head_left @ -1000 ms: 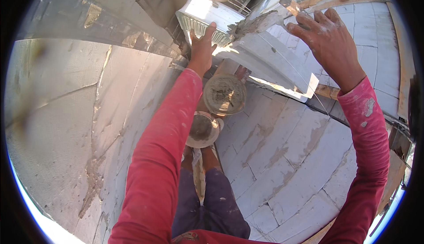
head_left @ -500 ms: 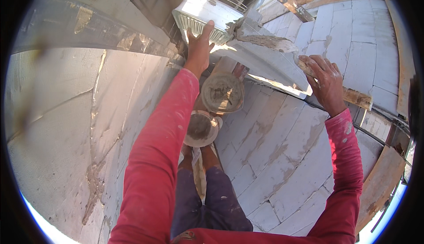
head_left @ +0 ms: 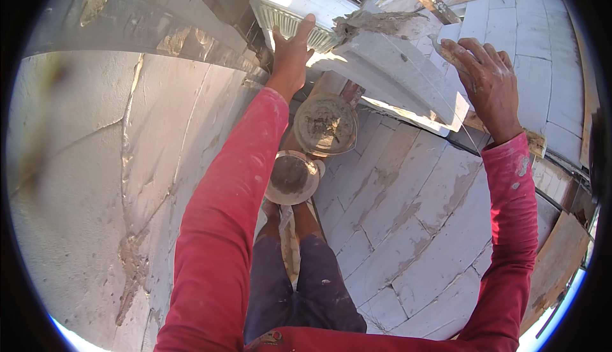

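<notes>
My left hand (head_left: 292, 58) rests against the ribbed front of a white moulding (head_left: 303, 1), its fingers spread. In my raised right hand (head_left: 488, 78) is a tool with a pale, mortar-smeared handle (head_left: 458, 60); my fingers are wrapped round it and its working end is hard to make out. Beside the moulding, a light block ledge (head_left: 408, 74) carries a rough strip of grey mortar (head_left: 389, 25) on top. The tool is to the right of that mortar, apart from it. A thin line slants across the ledge.
Below my hands are a round bucket of mortar (head_left: 325, 124) and a smaller pail (head_left: 292, 176), near my legs. A plastered wall (head_left: 89, 161) rises on the left, a block wall (head_left: 408, 224) on the right. Timber pieces (head_left: 432, 0) jut out at the upper right.
My right hand has moved up and right with the tool, away from the ledge's end. The view has shifted slightly. My left hand stays at the moulding.
</notes>
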A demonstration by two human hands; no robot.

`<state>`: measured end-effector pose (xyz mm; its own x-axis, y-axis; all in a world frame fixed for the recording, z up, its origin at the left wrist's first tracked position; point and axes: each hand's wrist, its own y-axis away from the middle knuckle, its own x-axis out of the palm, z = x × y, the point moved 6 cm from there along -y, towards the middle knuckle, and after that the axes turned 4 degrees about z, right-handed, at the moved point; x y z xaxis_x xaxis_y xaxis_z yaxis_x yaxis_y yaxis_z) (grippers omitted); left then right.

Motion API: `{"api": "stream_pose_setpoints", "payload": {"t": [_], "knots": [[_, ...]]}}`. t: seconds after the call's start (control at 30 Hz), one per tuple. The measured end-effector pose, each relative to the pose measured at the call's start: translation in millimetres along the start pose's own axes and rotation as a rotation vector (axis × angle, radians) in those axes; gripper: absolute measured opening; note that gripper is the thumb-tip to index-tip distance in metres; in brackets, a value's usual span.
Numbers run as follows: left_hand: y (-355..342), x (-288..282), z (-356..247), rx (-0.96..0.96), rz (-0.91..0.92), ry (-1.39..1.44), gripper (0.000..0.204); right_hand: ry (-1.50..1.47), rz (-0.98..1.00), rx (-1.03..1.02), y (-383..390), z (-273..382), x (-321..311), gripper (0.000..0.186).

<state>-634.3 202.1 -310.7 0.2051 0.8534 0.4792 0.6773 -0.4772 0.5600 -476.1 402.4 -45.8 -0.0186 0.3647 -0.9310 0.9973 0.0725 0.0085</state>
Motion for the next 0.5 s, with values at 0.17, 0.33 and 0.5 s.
{"api": "stream_pose_setpoints", "payload": {"t": [0.17,0.33,0.5], "knots": [[3,-3,-2,0.040,-0.022,-0.025,0.130,0.192,-0.060,-0.223,-35,12,-19,0.039],[11,-8,2,0.052,-0.022,-0.074,0.126,0.365,0.082,-0.244,-50,2,-30,0.043],[29,-8,9,0.028,0.004,-0.128,0.115,0.409,-0.108,-0.313,-69,26,-38,0.021]]}}
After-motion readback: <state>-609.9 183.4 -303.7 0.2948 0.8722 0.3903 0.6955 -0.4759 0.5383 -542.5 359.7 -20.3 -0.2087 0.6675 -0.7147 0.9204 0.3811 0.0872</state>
